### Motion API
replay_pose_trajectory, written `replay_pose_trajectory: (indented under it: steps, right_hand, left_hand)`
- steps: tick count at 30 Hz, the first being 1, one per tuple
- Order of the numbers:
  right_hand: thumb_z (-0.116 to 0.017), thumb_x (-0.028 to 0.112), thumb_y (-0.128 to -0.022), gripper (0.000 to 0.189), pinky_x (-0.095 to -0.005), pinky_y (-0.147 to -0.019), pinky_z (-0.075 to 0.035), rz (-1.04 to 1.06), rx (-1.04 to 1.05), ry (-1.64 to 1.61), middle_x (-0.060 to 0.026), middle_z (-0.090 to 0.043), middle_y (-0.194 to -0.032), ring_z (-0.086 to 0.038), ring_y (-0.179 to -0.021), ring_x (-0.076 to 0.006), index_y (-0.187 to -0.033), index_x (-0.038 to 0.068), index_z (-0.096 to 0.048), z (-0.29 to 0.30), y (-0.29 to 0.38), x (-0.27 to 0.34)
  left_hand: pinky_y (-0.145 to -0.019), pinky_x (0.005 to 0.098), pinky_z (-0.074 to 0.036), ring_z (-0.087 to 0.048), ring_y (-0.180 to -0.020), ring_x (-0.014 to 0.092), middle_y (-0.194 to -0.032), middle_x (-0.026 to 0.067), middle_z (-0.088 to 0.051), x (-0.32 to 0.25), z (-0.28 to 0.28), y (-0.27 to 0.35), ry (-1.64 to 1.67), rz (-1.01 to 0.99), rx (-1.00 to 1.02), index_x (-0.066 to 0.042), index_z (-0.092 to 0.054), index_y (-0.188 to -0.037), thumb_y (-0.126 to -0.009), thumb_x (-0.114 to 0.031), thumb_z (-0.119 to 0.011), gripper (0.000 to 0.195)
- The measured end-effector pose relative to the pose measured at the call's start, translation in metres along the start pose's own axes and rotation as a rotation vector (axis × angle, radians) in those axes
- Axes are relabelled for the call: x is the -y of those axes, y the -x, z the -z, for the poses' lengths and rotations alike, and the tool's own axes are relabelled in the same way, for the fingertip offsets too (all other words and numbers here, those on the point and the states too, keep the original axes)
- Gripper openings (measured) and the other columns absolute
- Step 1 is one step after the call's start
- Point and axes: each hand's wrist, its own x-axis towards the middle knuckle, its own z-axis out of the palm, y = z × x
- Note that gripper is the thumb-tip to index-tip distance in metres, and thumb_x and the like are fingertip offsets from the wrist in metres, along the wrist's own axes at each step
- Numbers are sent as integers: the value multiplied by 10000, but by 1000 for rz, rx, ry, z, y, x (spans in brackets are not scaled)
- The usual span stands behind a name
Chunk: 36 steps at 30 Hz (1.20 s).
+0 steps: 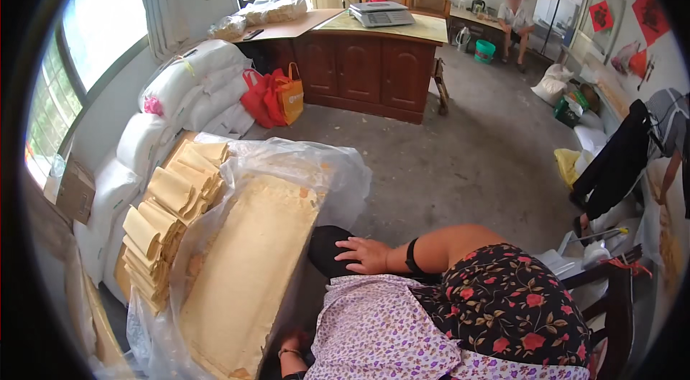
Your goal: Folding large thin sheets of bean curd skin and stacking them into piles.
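Note:
My right hand rests palm down, fingers apart, on my black-trousered knee. Low in the picture is my left hand, beside the near long edge of a thick rectangular slab; its fingers are dark and partly hidden. Pale yellow and rough-edged, the slab looks like a stack of thin tofu-skin sheets. Clear plastic sheeting lies around and under it. Beyond the slab, folded beige sheets are heaped in a long row on a board.
Full white sacks line the window wall. A wooden counter carries a weighing scale. Red and orange bags stand before it. One person sits at the back; another bends over the right-hand bench.

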Motion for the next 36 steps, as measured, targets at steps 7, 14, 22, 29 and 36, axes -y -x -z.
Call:
replay_pose_trajectory:
  steps: [7, 14, 22, 29, 36]
  right_hand:
    - [-686, 280, -847, 371, -468, -1084, -418, 96, -4, -73, -157, -534, -1407, -509, -1275, -384, -1203, 175, -679, -16, 1, 32]
    - [-714, 146, -803, 332, -411, -1042, -453, 150, -60, -84, -165, -587, -1302, -555, -1203, -350, -1129, 101, -674, 9, -24, 109]
    - [-719, 200, -836, 403, -423, -1100, -400, 91, 350, 52, -150, -494, -1431, -435, -1360, -337, -1216, 98, -635, -30, -40, 152]
    - [-723, 172, -824, 356, -423, -1089, -411, 214, 214, 128, -136, -507, -1418, -444, -1350, -339, -1169, 110, -662, -35, -55, 150]
    - [-695, 199, -871, 362, -425, -1046, -443, 142, 233, -94, -127, -548, -1387, -519, -1285, -335, -1213, 93, -642, -41, -63, 162]
  left_hand:
    - [-754, 446, -548, -697, -834, 305, -919, 163, -728, 70, 20, 14, -1320, -616, -155, -57, -747, -877, -812, -261, -661, 231]
    - [-540, 234, -461, -604, -628, 94, -760, 49, -690, -60, 37, 267, 195, -441, -194, -47, -690, -882, -980, -320, -570, 314]
    - [-835, 415, -524, -673, -949, 343, -982, 178, -711, 36, 116, 253, 5, 34, -1197, -28, -664, -1011, -859, -396, -692, 399]
    - [-617, 337, -544, -671, -729, 235, -854, 115, -688, 7, 108, 227, 292, -33, -1019, -17, -639, -947, -845, -346, -734, 358]
    - [-800, 425, -510, -632, -935, 351, -1024, 130, -661, -82, 48, 264, -221, -732, -1305, -62, -611, -935, -855, -157, -687, 145]
